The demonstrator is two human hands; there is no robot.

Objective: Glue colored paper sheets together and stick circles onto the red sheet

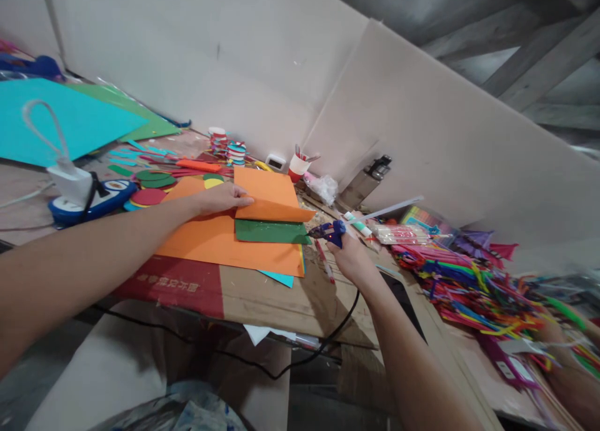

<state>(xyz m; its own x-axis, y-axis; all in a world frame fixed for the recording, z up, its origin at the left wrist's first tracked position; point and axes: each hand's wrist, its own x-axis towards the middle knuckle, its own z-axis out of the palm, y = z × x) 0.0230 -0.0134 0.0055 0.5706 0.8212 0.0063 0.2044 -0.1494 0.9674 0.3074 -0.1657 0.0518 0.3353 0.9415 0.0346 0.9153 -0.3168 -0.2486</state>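
My left hand (pixel 224 198) pinches the left edge of a folded piece of orange paper (pixel 269 190), whose near edge is lifted. Below that edge lies a green paper strip (pixel 269 231) with a shiny line along it. Both rest on a larger orange sheet (pixel 201 240), with a blue sheet (pixel 280 277) peeking out beneath. Wrapped in my right hand (pixel 352 256) is a blue glue gun (pixel 334 231), its nozzle at the strip's right end. A long translucent glue stick (pixel 391 209) juts from its back, and a black cord (pixel 304 359) hangs below.
A cardboard sheet (pixel 267 300) covers the table. At left stands a blue power strip (pixel 110 197); behind are a pen cup (pixel 299 166) and a dark bottle (pixel 368 181). Colourful pipe cleaners (pixel 464 287) pile at right, near another person's hand (pixel 557 343).
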